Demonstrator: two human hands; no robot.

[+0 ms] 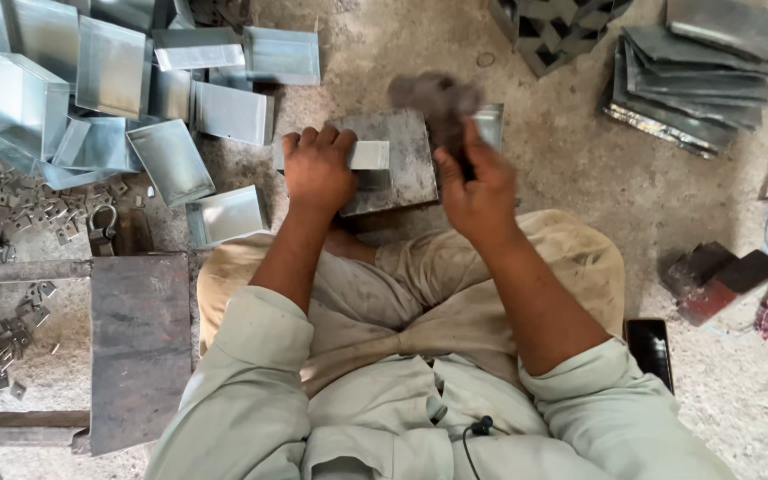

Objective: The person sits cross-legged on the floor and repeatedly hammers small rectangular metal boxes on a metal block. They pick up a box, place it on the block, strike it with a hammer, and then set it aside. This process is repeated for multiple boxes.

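Hammering step: left hand (317, 169) pins shiny folded sheet-metal strip (368, 155) on grey steel block (402, 164); right hand (477, 191) fisted round blurred dark hammer (437, 98). Next blow needs true aim.

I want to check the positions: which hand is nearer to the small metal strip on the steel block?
Left. The left hand presses on the metal strip lying on the steel block. The right hand is apart, beside the block, gripping a blurred hammer.

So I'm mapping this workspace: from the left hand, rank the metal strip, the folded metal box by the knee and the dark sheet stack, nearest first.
1. Metal strip, under the left hand.
2. Folded metal box, just left.
3. Dark sheet stack, far upper right.
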